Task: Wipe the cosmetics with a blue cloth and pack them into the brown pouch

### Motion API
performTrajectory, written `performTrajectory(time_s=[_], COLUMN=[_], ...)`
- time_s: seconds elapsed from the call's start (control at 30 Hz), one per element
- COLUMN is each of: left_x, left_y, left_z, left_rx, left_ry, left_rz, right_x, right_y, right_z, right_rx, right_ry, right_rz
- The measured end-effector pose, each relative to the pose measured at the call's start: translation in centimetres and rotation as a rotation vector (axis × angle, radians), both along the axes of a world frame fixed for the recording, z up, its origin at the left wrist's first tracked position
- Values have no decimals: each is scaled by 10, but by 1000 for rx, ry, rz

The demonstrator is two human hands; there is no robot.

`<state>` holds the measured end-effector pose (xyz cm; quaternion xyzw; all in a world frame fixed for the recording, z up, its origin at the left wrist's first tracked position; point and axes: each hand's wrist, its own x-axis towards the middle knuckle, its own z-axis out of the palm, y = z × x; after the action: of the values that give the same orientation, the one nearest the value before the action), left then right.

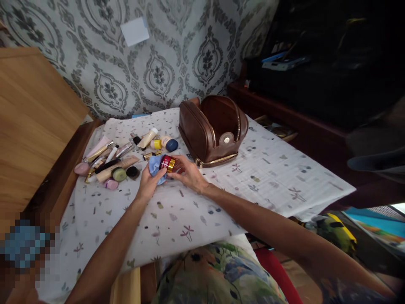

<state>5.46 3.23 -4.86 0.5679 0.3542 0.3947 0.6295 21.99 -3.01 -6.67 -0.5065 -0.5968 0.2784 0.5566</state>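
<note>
My left hand (148, 182) is closed around a light blue cloth (154, 165) and a small red cosmetic jar (164, 163) with a gold lid (171, 164). From the other side, my right hand (191, 174) grips the jar at its lid end, with thumb and fingers bent around it. The jar lies tilted on its side, above the cloth-covered table (177, 215). Just behind the hands is a gold tube (152, 155). A brown toiletry bag (202, 133) stands beyond my right hand, its top unzipped and gaping.
Several cosmetics lie to the left, among them a green-lidded jar (119, 174), a black-lidded jar (133, 172) and a pink item (81, 169). A blue-capped bottle (171, 144) and a cream tube (148, 138) lie farther back. A wooden panel (34, 109) borders the left side.
</note>
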Motion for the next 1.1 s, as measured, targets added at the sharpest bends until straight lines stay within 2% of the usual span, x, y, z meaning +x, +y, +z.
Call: performTrajectory(time_s=[0.2,0.4,0.5,0.63,0.8,0.93,1.1], left_x=[1,0,-2,0,5,4,3], left_y=[-10,-8,-2,2,-1,-3,-3], left_z=[9,13,6,-3,-1,1,-1], left_rx=[161,340,282,82,-56,-98,-27], left_ry=[161,106,79,-62,-173,-111,-59], left_rz=[90,126,92,43,58,51,114], right_x=[2,1,1,2,0,-2,-4], right_y=[2,-3,-4,-2,-4,-5,-4], right_z=[-4,2,2,0,6,7,4], right_rx=[53,121,140,142,155,90,-6], right_ry=[-88,-182,-188,-106,-123,-19,61], right_rz=[-92,-85,-43,-84,-49,15,29])
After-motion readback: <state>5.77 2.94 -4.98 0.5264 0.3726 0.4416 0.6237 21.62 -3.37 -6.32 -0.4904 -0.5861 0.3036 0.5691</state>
